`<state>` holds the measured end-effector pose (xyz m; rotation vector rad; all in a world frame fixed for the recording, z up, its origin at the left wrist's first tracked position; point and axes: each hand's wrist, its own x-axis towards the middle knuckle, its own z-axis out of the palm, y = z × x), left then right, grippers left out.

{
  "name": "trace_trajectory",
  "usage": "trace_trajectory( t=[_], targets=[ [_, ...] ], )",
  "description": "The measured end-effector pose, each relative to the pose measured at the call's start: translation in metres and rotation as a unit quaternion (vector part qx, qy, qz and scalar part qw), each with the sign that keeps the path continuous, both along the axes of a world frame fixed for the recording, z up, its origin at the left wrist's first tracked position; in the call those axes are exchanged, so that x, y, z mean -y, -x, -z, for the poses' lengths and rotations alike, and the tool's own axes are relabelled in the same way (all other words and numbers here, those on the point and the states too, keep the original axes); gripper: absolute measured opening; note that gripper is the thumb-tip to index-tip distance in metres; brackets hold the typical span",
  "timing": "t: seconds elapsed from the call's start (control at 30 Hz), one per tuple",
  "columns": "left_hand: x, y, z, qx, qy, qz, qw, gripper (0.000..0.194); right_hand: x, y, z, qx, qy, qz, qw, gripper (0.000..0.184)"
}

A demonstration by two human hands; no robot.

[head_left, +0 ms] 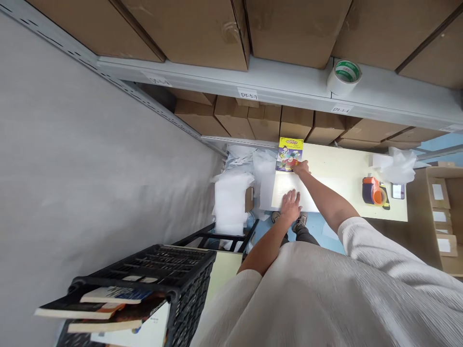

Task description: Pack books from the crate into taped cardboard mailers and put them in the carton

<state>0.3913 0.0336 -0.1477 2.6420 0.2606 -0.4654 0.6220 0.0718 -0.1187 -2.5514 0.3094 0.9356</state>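
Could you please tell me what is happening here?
A person's right hand touches the lower right corner of a yellow and purple illustrated book, lying at the far side of a pale cream rectangular table. The left hand is spread by the near edge. Farther right sit an orange and dark tape dispenser and a flat, rectangular phone.

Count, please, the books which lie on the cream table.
1. The yellow-and-purple book lies at the far side of the cream table, with the right hand at its near right corner. Others beneath would be hidden.
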Motion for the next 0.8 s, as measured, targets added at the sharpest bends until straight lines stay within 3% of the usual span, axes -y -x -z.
trace_trajectory(
  t=[0.17, 0.3, 0.47, 0.6, 0.7, 0.8],
  targets=[
    [-0.002, -0.001, 0.001, -0.004, 0.014, -0.002, 1.0, 0.077, 0.021, -0.01, -0.007, 0.01, -0.157, 0.018, 0.987, 0.029],
    [-0.006, -0.002, -0.002, -0.006, 0.025, 0.004, 1.0, 0.081, 0.062, -0.018, -0.025, 0.034, -0.239, 0.063, 0.968, 0.03],
    [-0.012, -0.012, -0.009, -0.046, 0.018, 0.016, 0.999, 0.078, 0.145, -0.015, -0.059, 0.072, -0.332, 0.083, 0.937, 0.037],
    [-0.016, -0.02, -0.018, -0.062, 0.001, 0.022, 0.998, 0.067, 0.209, -0.01, -0.08, 0.113, -0.383, 0.053, 0.915, 0.047],
    [-0.017, -0.024, -0.024, -0.056, -0.014, 0.021, 0.998, 0.062, 0.242, 0.001, -0.085, 0.119, -0.4, 0.025, 0.908, 0.048],
    [-0.017, -0.027, -0.027, -0.059, -0.022, 0.017, 0.998, 0.062, 0.259, 0.025, -0.075, 0.087, -0.374, 0.029, 0.923, 0.047]
  ],
)
